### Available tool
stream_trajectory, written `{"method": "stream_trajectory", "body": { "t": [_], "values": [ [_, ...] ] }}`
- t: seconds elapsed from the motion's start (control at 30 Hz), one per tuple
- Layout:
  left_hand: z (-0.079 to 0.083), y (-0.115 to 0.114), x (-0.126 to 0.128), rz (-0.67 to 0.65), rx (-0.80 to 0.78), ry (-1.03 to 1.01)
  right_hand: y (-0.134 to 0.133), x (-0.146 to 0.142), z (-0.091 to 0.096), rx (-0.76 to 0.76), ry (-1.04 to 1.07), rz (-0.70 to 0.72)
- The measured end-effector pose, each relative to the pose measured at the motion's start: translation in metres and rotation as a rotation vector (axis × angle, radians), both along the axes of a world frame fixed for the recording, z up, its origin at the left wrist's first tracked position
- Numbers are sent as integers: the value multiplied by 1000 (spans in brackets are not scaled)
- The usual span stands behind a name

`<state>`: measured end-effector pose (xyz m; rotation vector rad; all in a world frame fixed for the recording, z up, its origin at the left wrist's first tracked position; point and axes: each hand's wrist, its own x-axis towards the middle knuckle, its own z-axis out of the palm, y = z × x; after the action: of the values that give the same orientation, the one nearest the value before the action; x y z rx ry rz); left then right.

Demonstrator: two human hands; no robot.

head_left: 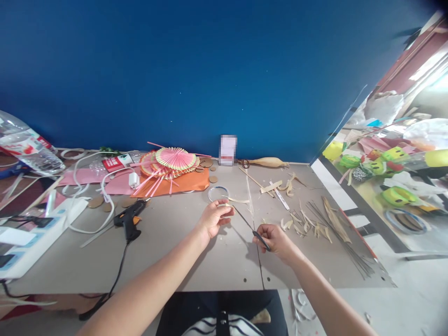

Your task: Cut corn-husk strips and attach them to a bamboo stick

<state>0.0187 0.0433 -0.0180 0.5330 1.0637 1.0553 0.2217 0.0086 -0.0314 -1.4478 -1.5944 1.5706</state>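
My left hand is above the middle of the table, its fingertips pinched on a small pale piece that I cannot make out well. My right hand grips the black handle of a slim dark tool; whether it is scissors or tweezers is unclear. The tool's tip points up and left, close to my left fingertips. Just behind the left hand, a clear ring like a tape roll lies on the table near a thin pale strip.
Left are a black glue gun, a white power strip and a plastic bottle. Pink paper fans lie on orange paper. Husk scraps and thin wires lie right. A blurred phone-like card leans against the blue wall.
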Motion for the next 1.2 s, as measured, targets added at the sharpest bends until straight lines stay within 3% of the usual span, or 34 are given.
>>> {"method": "stream_trajectory", "body": {
  "t": [0.3,0.6,1.2],
  "values": [
    [15,-4,-5,-96,244,279,4,7,10,11,-67,136],
    [21,-5,-9,-232,316,336,12,15,19,171,-228,209],
    [21,-6,-9,-244,340,315,10,15,17,216,-218,143]
  ]
}}
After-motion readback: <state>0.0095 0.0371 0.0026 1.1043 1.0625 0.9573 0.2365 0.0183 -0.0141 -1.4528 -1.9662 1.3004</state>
